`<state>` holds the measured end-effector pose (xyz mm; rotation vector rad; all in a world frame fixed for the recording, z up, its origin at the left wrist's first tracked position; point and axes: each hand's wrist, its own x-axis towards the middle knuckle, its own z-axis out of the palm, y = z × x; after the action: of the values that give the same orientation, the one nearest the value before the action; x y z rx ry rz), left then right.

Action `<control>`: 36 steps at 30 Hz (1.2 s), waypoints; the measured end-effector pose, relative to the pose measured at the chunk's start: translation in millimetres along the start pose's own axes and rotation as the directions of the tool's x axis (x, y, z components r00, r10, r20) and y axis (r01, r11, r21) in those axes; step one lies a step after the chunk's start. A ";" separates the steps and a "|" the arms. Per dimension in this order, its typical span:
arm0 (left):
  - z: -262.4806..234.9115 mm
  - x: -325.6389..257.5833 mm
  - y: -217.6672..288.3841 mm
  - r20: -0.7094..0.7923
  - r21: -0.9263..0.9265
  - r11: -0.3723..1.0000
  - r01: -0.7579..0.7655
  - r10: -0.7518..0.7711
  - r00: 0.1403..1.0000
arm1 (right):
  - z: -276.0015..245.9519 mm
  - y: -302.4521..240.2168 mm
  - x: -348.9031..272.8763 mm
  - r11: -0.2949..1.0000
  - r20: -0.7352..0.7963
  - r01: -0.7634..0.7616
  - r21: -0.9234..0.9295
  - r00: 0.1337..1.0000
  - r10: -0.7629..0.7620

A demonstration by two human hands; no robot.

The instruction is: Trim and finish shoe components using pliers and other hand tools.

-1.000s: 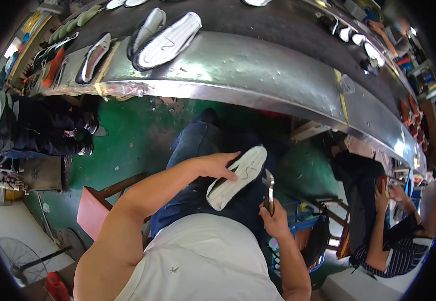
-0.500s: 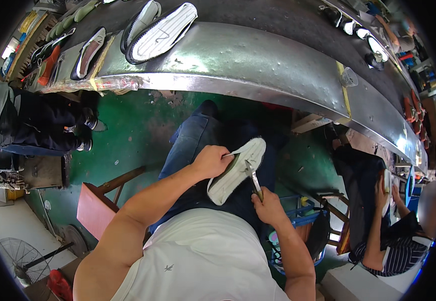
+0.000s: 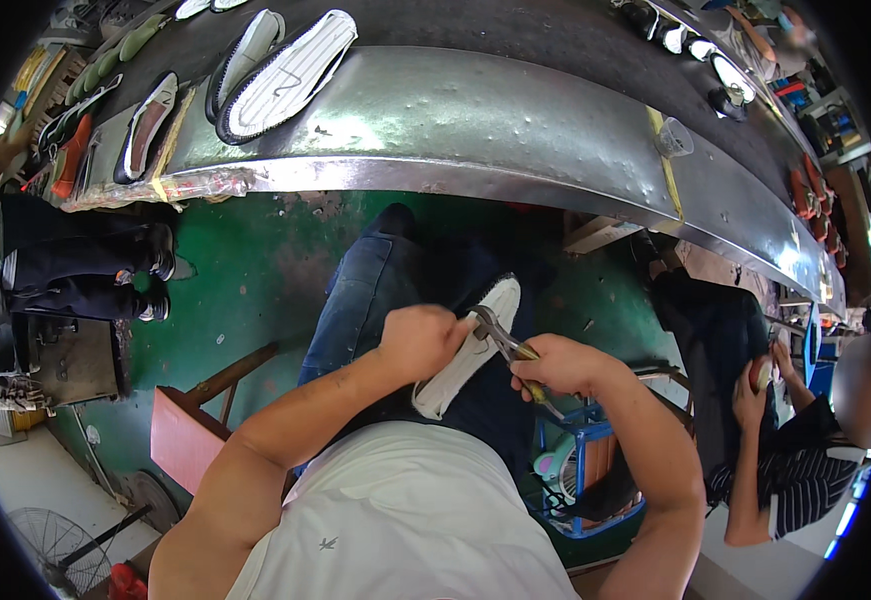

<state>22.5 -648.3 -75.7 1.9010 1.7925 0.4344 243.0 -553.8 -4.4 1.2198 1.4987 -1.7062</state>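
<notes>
A shoe (image 3: 458, 372) with a white, seamed underside lies tilted over my lap, toe end pointing away from me. My left hand (image 3: 422, 342) is closed in a fist at the shoe's left edge; the fingers' inner side is hidden, and the hand is slightly blurred. Metal pincers (image 3: 504, 343) with yellowish handles are gripped in my right hand (image 3: 557, 364). Their curved jaws reach over the shoe's middle, right beside the left hand's fingertips. Whether the jaws clamp on anything cannot be made out.
A metal-edged workbench (image 3: 405, 110) crosses ahead, bearing a pair of white-bottomed shoes (image 3: 290, 80) and a clear cup (image 3: 673, 137). A pink-topped stool (image 3: 183, 440) stands left, a blue-framed basket (image 3: 585, 450) right. Another person (image 3: 775, 440) sits at right; someone's legs (image 3: 85, 250) show left.
The pincers have swung from upright to a slant, their jaws now by my left hand. My right forearm has moved outward and up. My left hand has shifted slightly closer over the shoe.
</notes>
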 end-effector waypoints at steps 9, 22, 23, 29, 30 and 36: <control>49.8 16.6 -58.3 0.480 -0.877 -0.115 0.466 -0.157 0.863 | 55.9 33.1 59.7 0.910 -0.416 0.291 -0.297 0.818 -0.397; 44.8 26.6 -42.6 0.469 -0.866 0.062 0.495 -0.237 0.851 | 93.9 57.0 69.6 0.671 -0.326 0.388 0.632 0.918 -0.225; 37.1 29.0 -37.4 0.500 -0.841 0.102 0.532 -0.231 0.835 | 96.9 60.8 71.8 0.604 -0.328 0.388 0.697 0.920 -0.212; 8.7 38.3 -7.6 0.614 -0.728 0.183 0.661 -0.257 0.746 | 63.3 118.4 84.5 0.352 0.022 0.146 0.924 0.902 -0.431; 14.3 41.8 -12.4 0.606 -0.733 0.184 0.654 -0.259 0.752 | 51.4 122.9 85.3 0.444 0.101 0.141 0.885 0.872 -0.478; 28.4 45.9 -8.9 0.463 -0.715 0.328 0.617 -0.440 0.770 | 14.5 116.4 27.3 0.720 0.007 0.204 0.663 0.960 -0.279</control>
<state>34.5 -606.4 -108.7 0.5623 1.5026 0.6811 327.6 -589.3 -82.4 1.2575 1.0336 -2.5807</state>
